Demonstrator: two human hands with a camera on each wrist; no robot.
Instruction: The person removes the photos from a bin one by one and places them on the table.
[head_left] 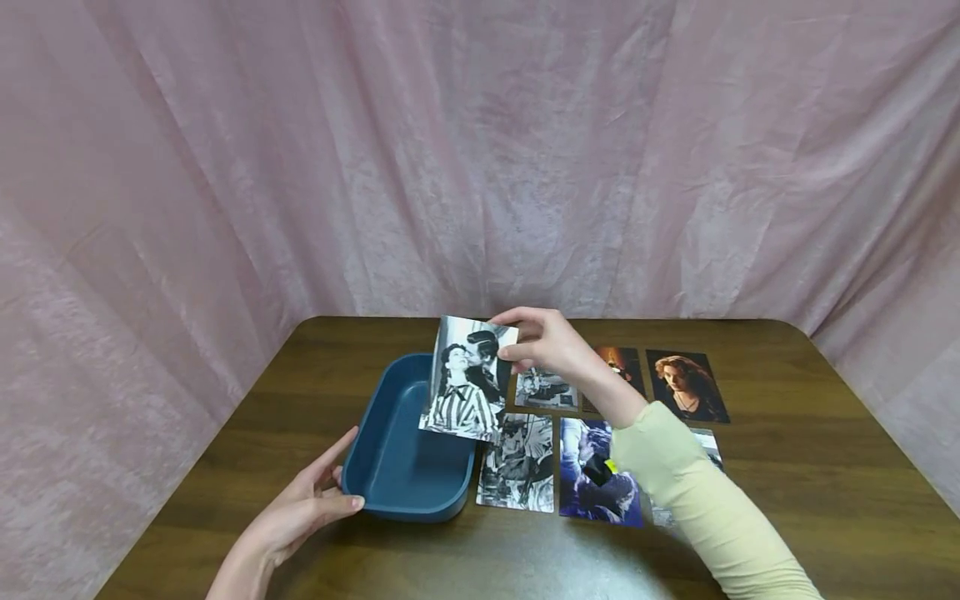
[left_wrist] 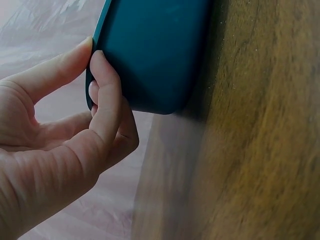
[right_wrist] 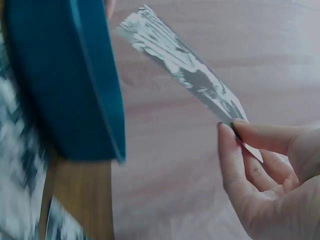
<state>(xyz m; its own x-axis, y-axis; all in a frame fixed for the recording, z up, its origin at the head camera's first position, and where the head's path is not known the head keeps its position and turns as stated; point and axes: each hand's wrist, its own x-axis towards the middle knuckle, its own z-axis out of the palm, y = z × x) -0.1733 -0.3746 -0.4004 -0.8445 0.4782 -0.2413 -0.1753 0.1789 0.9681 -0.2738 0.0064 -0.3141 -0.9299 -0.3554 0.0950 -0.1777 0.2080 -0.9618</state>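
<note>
Pink drape behind brown surface (head_left: 787, 467). Left hand (head_left: 303, 508) grips blue tray (head_left: 390, 467) rim; right hand (head_left: 547, 346) pinches photo (head_left: 467, 379) corner above tray. Light pinch; photo might slip.

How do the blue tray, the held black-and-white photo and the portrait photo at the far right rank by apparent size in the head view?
1. Blue tray, largest.
2. Held black-and-white photo, pinched by the right hand; it is raised toward the camera, so it may look bigger.
3. Portrait photo, smallest; it lies farther back.
</note>
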